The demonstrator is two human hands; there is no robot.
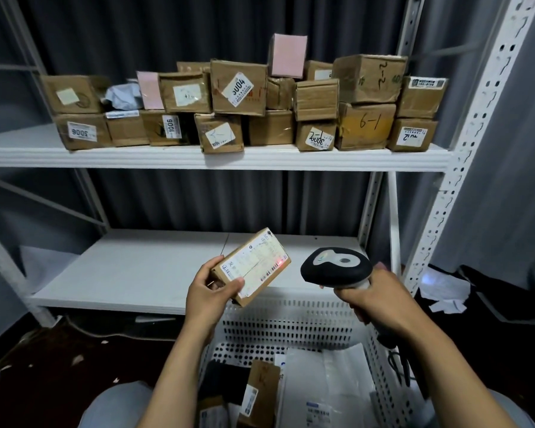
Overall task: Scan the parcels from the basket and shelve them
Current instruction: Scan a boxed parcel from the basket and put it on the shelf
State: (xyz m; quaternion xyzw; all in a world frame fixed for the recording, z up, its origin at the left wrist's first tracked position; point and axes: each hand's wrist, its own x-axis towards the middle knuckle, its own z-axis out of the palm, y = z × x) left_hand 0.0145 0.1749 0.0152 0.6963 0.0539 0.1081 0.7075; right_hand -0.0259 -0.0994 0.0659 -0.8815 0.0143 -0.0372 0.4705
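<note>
Parcel (250,267), gripped by the left hand (209,296), takes red light from the scanner (335,267) clasped in the right hand (374,299); shelving on the lower shelf (130,273) probably follows.

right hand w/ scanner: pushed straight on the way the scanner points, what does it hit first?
Most likely the small parcel in the left hand: the scanner in the right hand faces its label, where a red spot shows. Nothing lies between them, though depth is unclear from one view.
</note>
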